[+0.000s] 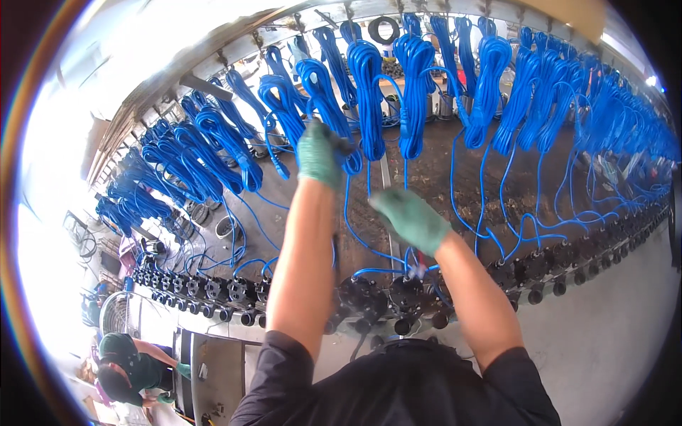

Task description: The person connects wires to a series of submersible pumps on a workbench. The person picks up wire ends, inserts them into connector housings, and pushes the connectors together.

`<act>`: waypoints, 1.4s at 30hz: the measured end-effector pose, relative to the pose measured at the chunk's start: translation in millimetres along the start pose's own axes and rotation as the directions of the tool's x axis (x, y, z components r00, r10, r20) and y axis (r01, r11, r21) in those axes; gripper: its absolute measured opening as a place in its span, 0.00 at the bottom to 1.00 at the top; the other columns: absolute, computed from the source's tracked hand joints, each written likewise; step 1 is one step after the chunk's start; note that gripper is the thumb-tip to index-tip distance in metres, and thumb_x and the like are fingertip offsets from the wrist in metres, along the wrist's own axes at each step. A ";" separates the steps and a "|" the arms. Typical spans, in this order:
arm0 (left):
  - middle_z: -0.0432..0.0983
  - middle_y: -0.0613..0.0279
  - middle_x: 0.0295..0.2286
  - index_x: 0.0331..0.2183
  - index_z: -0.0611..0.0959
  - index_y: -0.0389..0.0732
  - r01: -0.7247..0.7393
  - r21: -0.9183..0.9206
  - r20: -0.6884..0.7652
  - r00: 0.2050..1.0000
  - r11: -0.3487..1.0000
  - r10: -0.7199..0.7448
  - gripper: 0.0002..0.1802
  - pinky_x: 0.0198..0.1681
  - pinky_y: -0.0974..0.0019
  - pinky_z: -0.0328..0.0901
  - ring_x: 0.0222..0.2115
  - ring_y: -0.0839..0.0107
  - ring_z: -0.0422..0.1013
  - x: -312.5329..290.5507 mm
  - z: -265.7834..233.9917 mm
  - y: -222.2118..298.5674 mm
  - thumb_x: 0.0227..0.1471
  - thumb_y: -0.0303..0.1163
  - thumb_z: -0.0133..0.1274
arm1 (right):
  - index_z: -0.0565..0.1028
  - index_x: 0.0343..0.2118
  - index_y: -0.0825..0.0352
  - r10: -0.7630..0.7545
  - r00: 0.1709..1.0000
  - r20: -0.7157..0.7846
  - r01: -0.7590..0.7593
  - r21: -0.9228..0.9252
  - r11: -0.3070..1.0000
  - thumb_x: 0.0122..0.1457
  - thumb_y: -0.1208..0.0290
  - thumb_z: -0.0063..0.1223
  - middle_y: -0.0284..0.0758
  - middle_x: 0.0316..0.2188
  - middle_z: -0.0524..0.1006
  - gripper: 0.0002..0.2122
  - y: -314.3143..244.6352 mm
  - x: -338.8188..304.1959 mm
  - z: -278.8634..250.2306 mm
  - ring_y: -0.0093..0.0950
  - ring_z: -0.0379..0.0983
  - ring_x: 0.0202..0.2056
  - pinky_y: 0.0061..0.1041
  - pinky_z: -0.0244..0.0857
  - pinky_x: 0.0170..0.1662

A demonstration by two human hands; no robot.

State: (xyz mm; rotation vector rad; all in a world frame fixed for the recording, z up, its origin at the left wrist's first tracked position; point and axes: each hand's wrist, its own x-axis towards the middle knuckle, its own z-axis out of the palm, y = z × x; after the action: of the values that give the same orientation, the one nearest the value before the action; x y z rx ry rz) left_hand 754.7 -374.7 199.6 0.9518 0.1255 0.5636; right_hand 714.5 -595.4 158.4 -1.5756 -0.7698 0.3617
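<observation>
My left hand, in a green glove, is raised at the lower end of a hanging coil of blue cable. A small dark object shows at its fingers, which are curled; blur hides what kind of thing it is. My right hand, also gloved in green, hovers above the bench, lower and to the right. Motion smears its fingers, and I see nothing for certain in them. Below it, blue cables run to black motor-like units along the near bench edge.
Many blue cable coils hang from an overhead rail across the dark bench. A row of black units lines its near edge. At lower left, a person works beside a fan.
</observation>
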 end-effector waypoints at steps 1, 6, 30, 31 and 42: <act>0.68 0.58 0.19 0.31 0.75 0.39 -0.046 0.135 0.000 0.999 0.990 0.046 0.18 0.32 0.49 0.73 0.23 0.57 0.75 2.2 -4.8 10.3 0.64 0.45 0.50 | 0.78 0.42 0.61 -0.115 0.993 -0.001 0.113 -0.181 0.977 0.66 0.45 0.52 0.29 0.27 0.71 0.21 5.9 -18.5 -12.3 0.25 0.69 0.31 0.29 0.64 0.35; 0.75 0.44 0.45 0.49 0.77 0.32 -0.543 0.815 0.205 0.597 0.202 0.776 0.19 0.52 0.50 0.69 0.48 0.50 0.74 6.0 -22.5 -7.9 0.60 0.34 0.56 | 0.74 0.50 0.61 0.115 0.954 -0.275 -0.049 0.237 0.970 0.61 0.35 0.56 0.22 0.25 0.66 0.30 -48.3 -90.2 -71.9 0.14 0.61 0.23 0.19 0.53 0.21; 0.79 0.40 0.38 0.46 0.70 0.30 0.146 0.186 0.424 0.880 0.972 -0.214 0.13 0.42 0.47 0.79 0.41 0.45 0.80 -67.1 105.2 -11.8 0.70 0.32 0.44 | 0.80 0.40 0.70 0.074 0.932 -0.356 -0.013 0.170 0.985 0.67 0.65 0.60 0.34 0.26 0.82 0.11 -28.0 -17.1 -69.0 0.21 0.77 0.22 0.23 0.69 0.24; 0.79 0.40 0.38 0.46 0.70 0.29 0.126 0.220 0.410 0.888 0.967 -0.209 0.13 0.42 0.47 0.79 0.41 0.45 0.80 -69.7 106.6 -11.0 0.70 0.32 0.44 | 0.80 0.38 0.69 0.079 0.939 -0.336 -0.056 0.078 0.995 0.67 0.64 0.60 0.34 0.25 0.82 0.11 -25.2 -14.8 -70.1 0.21 0.76 0.22 0.24 0.68 0.23; 0.79 0.48 0.38 0.47 0.73 0.32 0.163 0.122 0.392 0.898 0.979 -0.198 0.14 0.47 0.53 0.78 0.40 0.55 0.80 -87.2 94.8 -25.7 0.68 0.34 0.50 | 0.80 0.35 0.67 -0.013 0.951 -0.309 0.048 0.106 0.993 0.69 0.62 0.55 0.30 0.20 0.78 0.13 -19.6 -13.2 -41.1 0.19 0.72 0.17 0.23 0.64 0.19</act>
State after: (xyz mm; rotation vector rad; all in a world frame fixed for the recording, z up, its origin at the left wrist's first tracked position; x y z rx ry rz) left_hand 723.4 -500.2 222.3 1.1093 -0.1332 0.1817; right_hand 725.8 -635.2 181.5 -1.4672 -0.5220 0.1280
